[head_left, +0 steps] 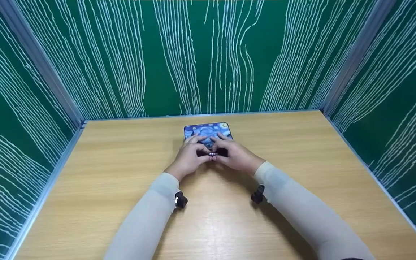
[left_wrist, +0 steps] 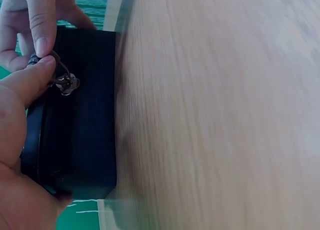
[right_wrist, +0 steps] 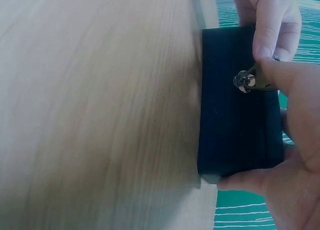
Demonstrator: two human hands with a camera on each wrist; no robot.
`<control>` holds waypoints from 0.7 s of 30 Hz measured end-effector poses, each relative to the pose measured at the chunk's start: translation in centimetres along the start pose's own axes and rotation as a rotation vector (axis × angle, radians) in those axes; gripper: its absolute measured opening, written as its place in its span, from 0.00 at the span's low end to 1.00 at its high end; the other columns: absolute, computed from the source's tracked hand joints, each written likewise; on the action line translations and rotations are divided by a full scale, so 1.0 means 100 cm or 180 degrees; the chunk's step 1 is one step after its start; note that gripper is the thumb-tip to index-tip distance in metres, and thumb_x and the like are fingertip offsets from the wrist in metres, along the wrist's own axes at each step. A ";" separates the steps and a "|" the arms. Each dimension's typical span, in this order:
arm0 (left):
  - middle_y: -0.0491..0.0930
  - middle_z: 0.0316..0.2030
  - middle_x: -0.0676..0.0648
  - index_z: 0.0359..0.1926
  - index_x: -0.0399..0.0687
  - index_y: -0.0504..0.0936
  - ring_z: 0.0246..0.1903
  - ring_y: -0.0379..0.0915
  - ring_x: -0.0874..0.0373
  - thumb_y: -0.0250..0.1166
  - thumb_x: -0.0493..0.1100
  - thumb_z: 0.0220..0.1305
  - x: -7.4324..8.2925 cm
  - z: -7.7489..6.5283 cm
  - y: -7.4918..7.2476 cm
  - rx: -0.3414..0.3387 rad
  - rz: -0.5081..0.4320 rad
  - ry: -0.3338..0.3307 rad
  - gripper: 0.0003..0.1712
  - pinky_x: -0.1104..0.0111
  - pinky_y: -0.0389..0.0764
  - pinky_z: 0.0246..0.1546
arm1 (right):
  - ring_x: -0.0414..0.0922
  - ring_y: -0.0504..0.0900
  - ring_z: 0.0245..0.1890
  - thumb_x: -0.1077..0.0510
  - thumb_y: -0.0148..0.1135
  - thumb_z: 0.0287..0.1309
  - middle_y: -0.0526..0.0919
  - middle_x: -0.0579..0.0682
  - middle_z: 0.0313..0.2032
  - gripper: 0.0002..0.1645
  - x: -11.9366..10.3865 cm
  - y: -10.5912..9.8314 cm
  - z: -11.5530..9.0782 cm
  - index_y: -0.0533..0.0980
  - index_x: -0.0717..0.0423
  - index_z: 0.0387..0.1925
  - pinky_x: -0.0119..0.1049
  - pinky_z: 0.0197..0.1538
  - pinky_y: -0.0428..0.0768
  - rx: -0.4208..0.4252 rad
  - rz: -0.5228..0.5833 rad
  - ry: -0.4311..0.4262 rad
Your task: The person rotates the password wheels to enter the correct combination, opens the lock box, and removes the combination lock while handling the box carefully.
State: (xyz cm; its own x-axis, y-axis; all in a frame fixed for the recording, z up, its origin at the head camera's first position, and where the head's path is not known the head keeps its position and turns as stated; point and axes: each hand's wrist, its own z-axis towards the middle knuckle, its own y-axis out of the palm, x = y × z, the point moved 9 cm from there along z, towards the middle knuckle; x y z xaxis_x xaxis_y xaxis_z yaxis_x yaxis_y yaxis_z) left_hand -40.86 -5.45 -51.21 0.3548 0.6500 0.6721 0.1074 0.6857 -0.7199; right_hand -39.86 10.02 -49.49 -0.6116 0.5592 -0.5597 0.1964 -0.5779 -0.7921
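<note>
A small box (head_left: 205, 129) with a swirling blue and yellow painted lid stands toward the back of the table. Its dark front (left_wrist: 82, 135) carries a metal loop fitting (left_wrist: 68, 84). From that fitting a curved shackle leads to a small ridged padlock (left_wrist: 34, 59), largely covered by fingers. My left hand (head_left: 189, 157) pinches the padlock from the left, other fingers resting on the lid. Opposite it, my right hand (head_left: 239, 156) also pinches at the padlock, its fingers spread over the box's right part. A hasp plate (right_wrist: 263, 81) shows beside the right thumb.
The light wooden table (head_left: 121, 162) spreads around the box. Green panels with white wavy lines (head_left: 215, 65) rise behind it and at both sides, joined by grey metal posts (head_left: 352, 54). A small black camera sits at each wrist.
</note>
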 end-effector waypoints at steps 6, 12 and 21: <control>0.73 0.84 0.54 0.41 0.58 0.96 0.92 0.48 0.44 0.82 0.51 0.70 0.000 0.000 0.000 0.0024 -0.0014 0.0017 0.06 0.42 0.49 0.92 | 0.65 0.53 0.91 0.57 0.72 0.79 0.68 0.56 0.87 0.04 0.002 0.001 0.000 0.84 0.48 0.49 0.65 0.87 0.64 -0.0049 -0.0024 0.0072; 0.72 0.84 0.55 0.41 0.58 0.95 0.92 0.48 0.44 0.82 0.50 0.70 0.001 -0.001 -0.001 0.0026 0.0011 0.0012 0.04 0.42 0.49 0.92 | 0.63 0.52 0.92 0.54 0.71 0.80 0.65 0.54 0.88 0.05 0.003 0.003 -0.001 0.84 0.50 0.48 0.63 0.88 0.63 -0.0085 -0.0042 0.0144; 0.73 0.84 0.53 0.42 0.55 0.96 0.92 0.48 0.43 0.82 0.50 0.71 0.002 -0.002 -0.002 0.0045 0.0016 0.0024 0.06 0.42 0.49 0.92 | 0.64 0.53 0.92 0.53 0.73 0.78 0.67 0.56 0.87 0.12 0.003 0.003 0.001 0.84 0.52 0.56 0.64 0.88 0.62 -0.0055 -0.0017 0.0157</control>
State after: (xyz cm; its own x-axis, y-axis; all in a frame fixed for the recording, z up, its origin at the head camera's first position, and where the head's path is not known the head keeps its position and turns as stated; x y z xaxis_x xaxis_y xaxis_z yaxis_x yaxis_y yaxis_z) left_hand -40.67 -5.54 -50.95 0.3622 0.6511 0.6670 0.0925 0.6869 -0.7208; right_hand -40.06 9.97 -49.83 -0.5741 0.5913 -0.5663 0.2067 -0.5647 -0.7990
